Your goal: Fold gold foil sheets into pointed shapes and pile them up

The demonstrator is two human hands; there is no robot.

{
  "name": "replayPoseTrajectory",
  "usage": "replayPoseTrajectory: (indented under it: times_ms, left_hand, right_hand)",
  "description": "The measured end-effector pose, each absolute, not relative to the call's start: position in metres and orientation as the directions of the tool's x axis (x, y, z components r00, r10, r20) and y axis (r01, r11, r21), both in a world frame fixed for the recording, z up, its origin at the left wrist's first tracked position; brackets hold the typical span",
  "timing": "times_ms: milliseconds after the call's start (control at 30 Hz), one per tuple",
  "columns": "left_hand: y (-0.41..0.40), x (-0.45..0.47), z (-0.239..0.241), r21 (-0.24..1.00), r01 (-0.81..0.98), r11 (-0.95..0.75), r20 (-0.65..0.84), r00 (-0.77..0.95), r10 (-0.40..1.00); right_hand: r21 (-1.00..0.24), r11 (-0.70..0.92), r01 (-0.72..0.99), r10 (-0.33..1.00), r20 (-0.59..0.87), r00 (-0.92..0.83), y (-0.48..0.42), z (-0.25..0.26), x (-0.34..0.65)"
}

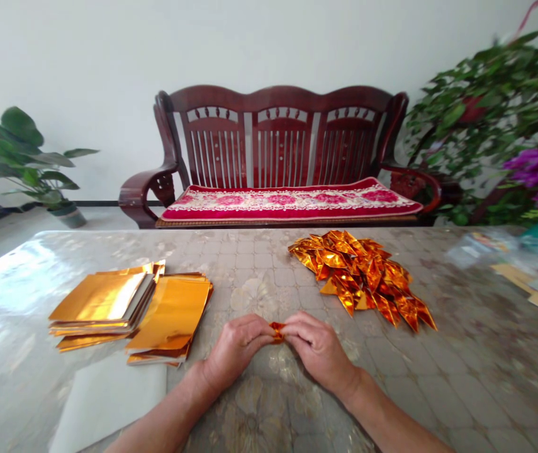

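Note:
My left hand [235,349] and my right hand [318,349] meet at the table's near middle, fingers curled, both pinching one small folded piece of gold foil paper [277,330] between them. Most of that piece is hidden by my fingers. To the left lie two stacks of flat gold foil sheets [131,308]. Beyond my right hand sits a pile of folded gold foil shapes [365,274].
The table [462,377] has a patterned, glossy cover. A white sheet [108,396] lies near the front left. Plastic bags and papers [523,264] lie at the far right. Behind stand a wooden bench [278,157] with a red cushion and potted plants [495,119].

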State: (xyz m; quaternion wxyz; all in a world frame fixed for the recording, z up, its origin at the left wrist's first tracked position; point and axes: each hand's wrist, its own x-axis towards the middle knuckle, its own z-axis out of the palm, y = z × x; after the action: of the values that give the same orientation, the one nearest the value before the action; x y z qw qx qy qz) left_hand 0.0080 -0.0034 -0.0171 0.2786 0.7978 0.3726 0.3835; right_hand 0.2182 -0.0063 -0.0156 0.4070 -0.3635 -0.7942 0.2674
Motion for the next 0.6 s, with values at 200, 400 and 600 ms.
replayPoseTrajectory:
  times_ms: [200,400,600]
  left_hand:
    - [-0.0068,0.0097,-0.0132,0.706,0.397,-0.586,0.407,0.449,0.795]
    - [-0.0077,0.0101,-0.0127,0.702,0.389,-0.596,0.420,0.450,0.788]
    - [-0.0080,0.0103,-0.0149,0.712,0.350,-0.609,0.490,0.373,0.788]
  right_hand:
    - [-0.719,0.603,0.345,0.786,0.461,-0.412,-0.0075,-0.0157,0.2187]
    - [-0.742,0.600,0.299,0.784,0.472,-0.403,-0.0121,-0.0148,0.2154]
    - [-0.764,0.581,0.280,0.807,0.497,-0.319,-0.0126,-0.0132,0.2108]
